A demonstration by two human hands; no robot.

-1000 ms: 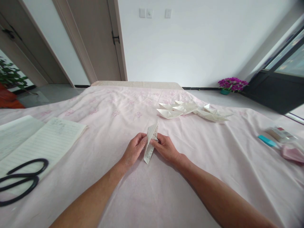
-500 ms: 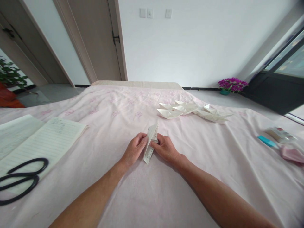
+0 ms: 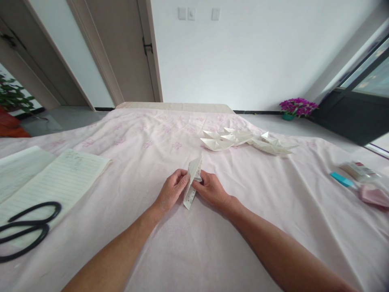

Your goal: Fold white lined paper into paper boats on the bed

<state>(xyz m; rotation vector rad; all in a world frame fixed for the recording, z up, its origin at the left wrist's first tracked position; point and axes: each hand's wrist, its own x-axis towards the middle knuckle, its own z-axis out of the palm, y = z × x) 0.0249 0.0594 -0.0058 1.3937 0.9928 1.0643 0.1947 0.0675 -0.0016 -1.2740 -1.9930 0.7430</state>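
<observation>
Between my two hands is a folded paper boat [image 3: 194, 166], off-white with printed or written marks on its sides. Its long pointed ends reach away from me and toward me. My left hand [image 3: 173, 187] pinches its left side, thumb on top. From the right, my right hand [image 3: 212, 187] grips the other side, with the thumb against the inner fold; some fingertips are hidden behind the paper. Several finished-looking paper boats [image 3: 215, 144] sit grouped beyond my hands, to the right, on the pink cloth.
An open lined notebook [image 3: 69, 174] lies at the left, with black-handled scissors [image 3: 45, 222] on it. At the right are a turquoise object [image 3: 341, 179], a clear-wrapped packet [image 3: 360, 171] and a pink item [image 3: 373, 195]. Pink flowered cloth [image 3: 194, 251] covers the table.
Almost nothing differs. Both hands keep their hold on the paper boat, and the view has tilted very slightly.
</observation>
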